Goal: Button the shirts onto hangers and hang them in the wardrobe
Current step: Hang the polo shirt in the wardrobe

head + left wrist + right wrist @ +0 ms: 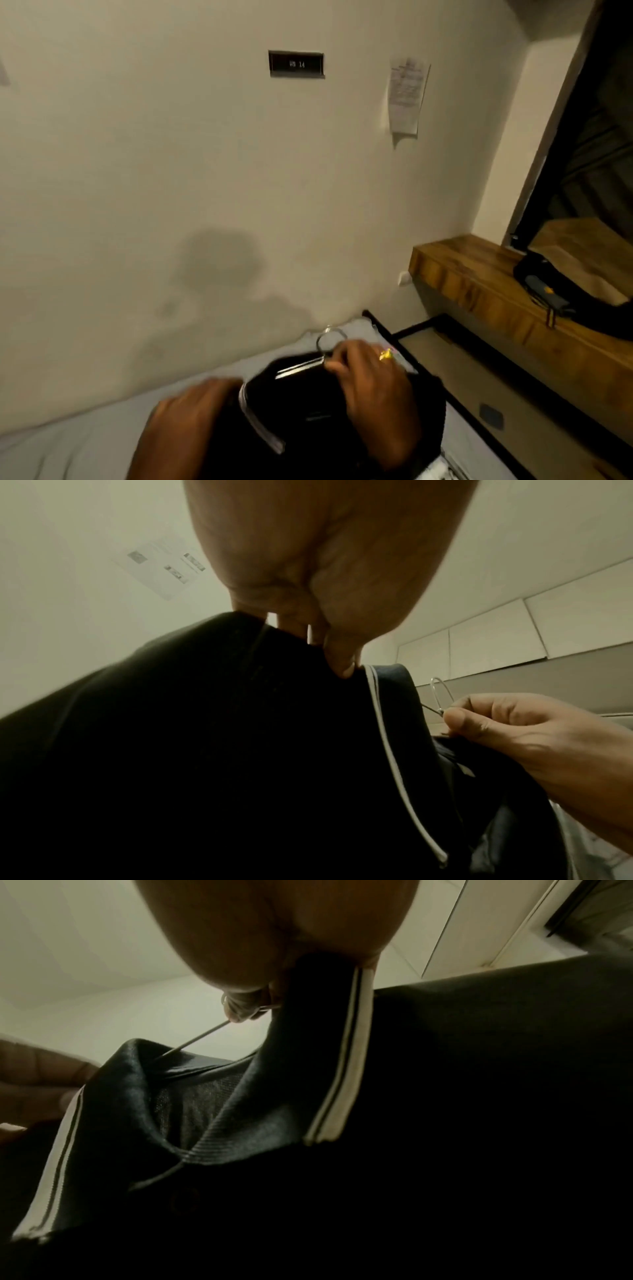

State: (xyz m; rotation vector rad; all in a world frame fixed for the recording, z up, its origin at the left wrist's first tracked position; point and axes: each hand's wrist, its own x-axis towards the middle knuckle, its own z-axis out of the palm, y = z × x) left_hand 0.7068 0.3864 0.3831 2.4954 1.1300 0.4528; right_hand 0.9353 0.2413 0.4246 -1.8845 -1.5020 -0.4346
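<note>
On the bed (85, 442), hanger (310, 363) hook points wallward.

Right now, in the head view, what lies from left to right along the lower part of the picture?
Left hand on the shirt → white-striped black shirt collar → right hand with a gold ring, pinching the thin metal wire hanger → long wooden shelf → dark strapped bag.

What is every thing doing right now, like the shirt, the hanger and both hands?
Black shirt: on the bed, collar open, hanger partly inside.
Wire hanger: hook sticking out above the collar.
Left hand: pinches the shirt's shoulder.
Right hand: pinches the hanger's neck.
Dark bag: lying on the wooden ledge.
</note>
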